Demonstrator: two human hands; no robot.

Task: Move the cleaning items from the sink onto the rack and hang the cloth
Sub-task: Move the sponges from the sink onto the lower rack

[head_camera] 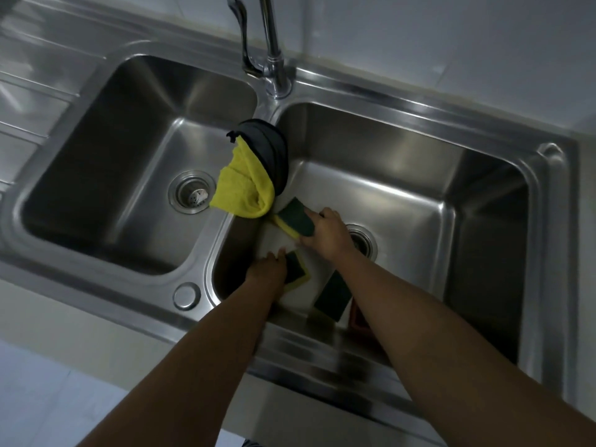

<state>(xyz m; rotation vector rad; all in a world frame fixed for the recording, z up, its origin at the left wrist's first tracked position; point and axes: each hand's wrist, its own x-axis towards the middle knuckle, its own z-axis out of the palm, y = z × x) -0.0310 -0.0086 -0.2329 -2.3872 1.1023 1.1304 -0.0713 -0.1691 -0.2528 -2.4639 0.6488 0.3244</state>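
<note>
Both hands reach into the right basin [419,195] of a double steel sink. My right hand [329,235] grips a green-and-yellow sponge [295,217] lifted toward the divider. My left hand [269,267] holds a second green-and-yellow sponge [298,269] low in the basin. A third green sponge [333,293] lies on a white cloth [300,293] on the basin floor. A dark grey rack [269,153] straddles the divider between the basins, and a yellow cloth [242,185] hangs from it on the left side.
A chrome tap [274,53] rises behind the divider. The left basin [106,175] has a drain strainer [192,191]. A reddish object [359,321] shows partly under my right forearm. The right basin's drain [362,241] lies beside my right hand.
</note>
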